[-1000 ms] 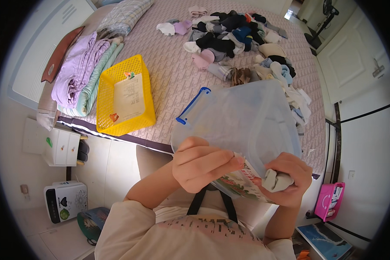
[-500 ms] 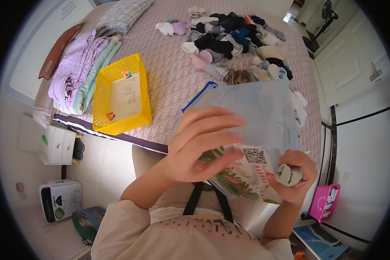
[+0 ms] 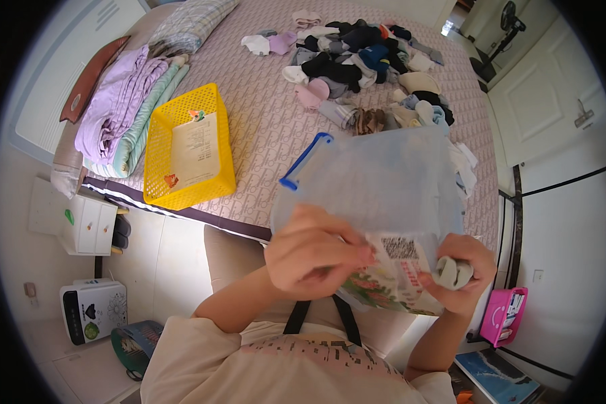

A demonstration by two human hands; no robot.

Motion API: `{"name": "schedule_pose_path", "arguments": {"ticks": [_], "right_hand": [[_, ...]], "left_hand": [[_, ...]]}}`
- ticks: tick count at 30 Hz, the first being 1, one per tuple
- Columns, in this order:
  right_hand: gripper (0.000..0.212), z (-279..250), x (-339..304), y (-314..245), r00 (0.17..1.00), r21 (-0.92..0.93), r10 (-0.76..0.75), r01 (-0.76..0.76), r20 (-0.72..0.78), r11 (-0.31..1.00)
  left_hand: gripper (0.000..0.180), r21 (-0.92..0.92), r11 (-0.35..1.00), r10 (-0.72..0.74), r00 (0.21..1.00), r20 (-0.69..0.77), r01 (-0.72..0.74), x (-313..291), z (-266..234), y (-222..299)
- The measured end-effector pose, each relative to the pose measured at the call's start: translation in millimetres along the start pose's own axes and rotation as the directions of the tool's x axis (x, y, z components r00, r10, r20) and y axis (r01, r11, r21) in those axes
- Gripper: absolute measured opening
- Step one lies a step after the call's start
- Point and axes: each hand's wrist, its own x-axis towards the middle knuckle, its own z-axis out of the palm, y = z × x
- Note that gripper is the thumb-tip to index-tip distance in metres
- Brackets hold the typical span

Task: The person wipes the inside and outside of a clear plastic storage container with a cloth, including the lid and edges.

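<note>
A rolled pale grey-green sock [image 3: 454, 273] sits in my right hand [image 3: 470, 262], its fingers closed around it. The thumb of that hand presses against a printed plastic bag [image 3: 390, 286] with a red, green and white pattern. My left hand [image 3: 316, 252] is slightly blurred, its fingers drawn together at the bag's upper left edge. Just beyond both hands, at the bed's near edge, stands a translucent plastic box [image 3: 384, 175] with a blue latch [image 3: 306, 160]. The box's contents are hidden. Behind it lies a loose pile of socks [image 3: 347, 60] in many colours.
A yellow basket [image 3: 227, 158] holding a printed sheet stands left on the bed [image 3: 262, 101]. Folded lilac and green bedding [image 3: 118, 111] lies farther left. A white cabinet [image 3: 87, 225] stands beside the bed on the left, a pink basket [image 3: 505, 316] at the lower right.
My left hand has moved down and its spread fingers have drawn together at the bag's edge. The box's blue latch side shows more fully. My right hand keeps the sock.
</note>
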Motion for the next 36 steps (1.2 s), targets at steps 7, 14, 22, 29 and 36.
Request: {"name": "schedule_pose_path", "arguments": {"ticks": [7, 14, 22, 29, 36], "right_hand": [[0.037, -25.9, -7.4, 12.4, 0.901, 0.151, 0.281, -0.244, -0.33, 0.958], [0.036, 0.1, -11.9, 5.1, 0.969, 0.186, 0.129, -0.09, -0.21, 0.978], [0.035, 24.0, 1.9, -8.3, 0.989, 0.136, 0.092, -0.076, -0.12, 0.988], [0.034, 32.8, 6.1, -15.8, 0.995, 0.11, 0.092, -0.087, -0.045, 0.99], [0.032, 42.6, 8.1, -18.1, 0.997, 0.058, 0.077, -0.076, -0.018, 0.995]], "left_hand": [[0.029, 0.037, 0.986, -0.166, 0.964, 0.21, 0.162, -44.1, -5.1, 11.4], [0.031, 0.255, 0.937, -0.17, 0.95, -0.262, 0.238, -13.9, -25.5, 1.5], [0.031, 0.167, 0.979, -0.118, 0.993, -0.004, 0.117, 25.7, -15.7, 1.6], [0.031, 0.111, 0.982, -0.143, 0.986, -0.089, 0.153, 5.8, -23.5, -0.6], [0.027, 0.055, 0.906, -0.422, 0.895, 0.143, 0.419, 21.6, -57.5, 3.1]]}}
